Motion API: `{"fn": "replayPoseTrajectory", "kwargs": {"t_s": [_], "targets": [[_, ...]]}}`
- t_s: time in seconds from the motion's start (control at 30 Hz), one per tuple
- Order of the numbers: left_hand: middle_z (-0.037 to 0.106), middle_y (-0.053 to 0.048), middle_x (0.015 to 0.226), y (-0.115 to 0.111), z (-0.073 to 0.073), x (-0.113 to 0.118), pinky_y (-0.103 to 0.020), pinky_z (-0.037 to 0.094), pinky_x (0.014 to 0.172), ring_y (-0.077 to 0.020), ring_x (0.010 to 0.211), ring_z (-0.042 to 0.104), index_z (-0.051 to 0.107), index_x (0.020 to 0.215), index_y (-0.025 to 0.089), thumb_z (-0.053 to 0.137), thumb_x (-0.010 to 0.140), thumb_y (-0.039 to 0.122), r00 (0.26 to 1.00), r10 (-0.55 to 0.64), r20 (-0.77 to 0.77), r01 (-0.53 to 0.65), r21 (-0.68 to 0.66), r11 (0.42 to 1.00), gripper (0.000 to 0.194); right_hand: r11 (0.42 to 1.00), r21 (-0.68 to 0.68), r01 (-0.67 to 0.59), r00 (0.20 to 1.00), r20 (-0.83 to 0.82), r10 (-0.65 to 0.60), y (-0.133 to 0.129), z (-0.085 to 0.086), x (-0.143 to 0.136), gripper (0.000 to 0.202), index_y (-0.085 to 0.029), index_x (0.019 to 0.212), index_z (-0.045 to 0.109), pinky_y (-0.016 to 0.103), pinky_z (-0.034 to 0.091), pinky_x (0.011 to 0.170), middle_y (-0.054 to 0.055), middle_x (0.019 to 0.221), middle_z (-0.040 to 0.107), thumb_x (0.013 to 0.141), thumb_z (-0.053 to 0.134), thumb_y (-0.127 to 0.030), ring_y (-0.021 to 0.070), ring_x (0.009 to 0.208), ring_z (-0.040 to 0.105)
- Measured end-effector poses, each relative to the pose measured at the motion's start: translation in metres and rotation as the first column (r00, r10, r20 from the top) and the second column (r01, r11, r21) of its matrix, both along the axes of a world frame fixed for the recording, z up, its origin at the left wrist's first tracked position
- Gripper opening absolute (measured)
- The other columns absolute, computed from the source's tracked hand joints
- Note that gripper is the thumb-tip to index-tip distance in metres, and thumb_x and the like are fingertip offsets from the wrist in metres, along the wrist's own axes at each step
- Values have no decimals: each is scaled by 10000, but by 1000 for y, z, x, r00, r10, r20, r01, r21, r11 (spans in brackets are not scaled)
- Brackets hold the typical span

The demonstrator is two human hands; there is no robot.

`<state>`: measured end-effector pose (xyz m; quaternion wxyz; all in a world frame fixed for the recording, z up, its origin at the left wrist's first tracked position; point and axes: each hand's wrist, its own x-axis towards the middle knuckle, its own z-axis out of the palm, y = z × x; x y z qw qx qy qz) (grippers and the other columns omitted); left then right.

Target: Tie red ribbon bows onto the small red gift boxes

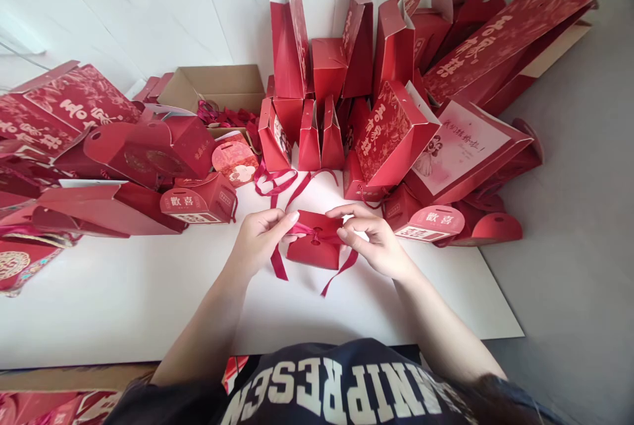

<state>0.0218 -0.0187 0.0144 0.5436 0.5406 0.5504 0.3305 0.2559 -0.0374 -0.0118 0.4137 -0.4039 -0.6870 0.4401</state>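
Observation:
A small red box (313, 255) stands on the white table in front of me, with a dark pink ribbon (316, 236) knotted or looped at its top. My left hand (265, 235) is at the box's left side, thumb and fingers pinched on the ribbon. On the right, my right hand (369, 237) pinches the ribbon near the box's top right corner. Two ribbon ends hang down in front, one at each side of the box. Behind it, loose ribbons (277, 181) lie on the table.
Red gift bags (290, 42) and boxes crowd the back of the white table (148, 293). An open cardboard box (212, 82) with ribbons stands behind left. Red boxes (198, 200) lie left, others (430, 220) right. A grey wall (569, 214) bounds the right side.

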Motion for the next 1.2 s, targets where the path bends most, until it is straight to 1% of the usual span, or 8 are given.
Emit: {"fn": "replayPoseTrajectory", "kwargs": {"t_s": [0.13,0.37,0.67,0.8,0.93,1.03,1.13,1.2], "targets": [[463,40,524,3,-1,-7,-222,354,493,-91,488,456,552,646,159,588,873,526,979,-65,-195,71,24,997,432,997,-76,22,997,71,-16,6,-5,7,233,-201,754,620,329,429,829,38,906,545,943,569,-326,182,867,548],[526,32,591,6,1,-8,-244,354,572,-112,573,479,617,725,175,593,871,494,910,-309,-276,302,-70,951,351,992,-127,5,989,144,13,7,-4,13,256,-197,734,560,323,397,792,25,865,522,950,527,-332,181,835,516],[475,38,600,13,-15,-10,-205,331,546,-71,559,409,589,674,156,623,872,422,974,-219,-63,215,-71,974,333,991,-66,116,981,165,-104,7,-8,9,250,-191,715,553,315,395,786,17,850,502,943,453,-187,166,812,520],[487,42,554,14,-14,-9,-179,316,469,-48,477,414,583,665,146,643,862,422,983,-185,-14,182,-120,976,345,996,-21,82,986,148,-78,6,-8,4,266,-196,715,549,310,410,780,18,849,516,965,491,-267,167,816,530],[619,15,562,6,-3,-5,-183,353,393,-73,380,506,557,713,158,612,877,459,982,-191,-5,187,-168,968,348,993,44,111,978,173,-117,3,-10,-5,238,-207,756,565,302,433,719,15,833,531,924,605,-371,165,766,536],[692,-16,599,-2,6,0,-192,395,370,-113,359,566,552,777,168,584,888,505,978,-208,-19,199,-215,956,356,986,107,129,976,161,-145,1,-13,-12,212,-211,773,588,329,468,805,50,941,560,936,589,-347,192,891,582],[744,-59,711,-6,9,4,-209,517,488,-172,565,710,573,789,159,617,869,510,979,-204,7,199,-257,946,362,973,181,140,974,149,-168,1,-13,-17,182,-209,788,591,404,418,1006,105,1238,548,931,597,-321,261,1229,512],[760,-80,777,-6,9,5,-241,572,593,-198,687,744,590,785,151,634,858,507,980,-200,22,198,-277,940,366,979,170,108,980,146,-134,2,-11,-18,176,-214,802,568,414,402,1036,104,1325,542,950,567,-309,261,1304,472]]}}
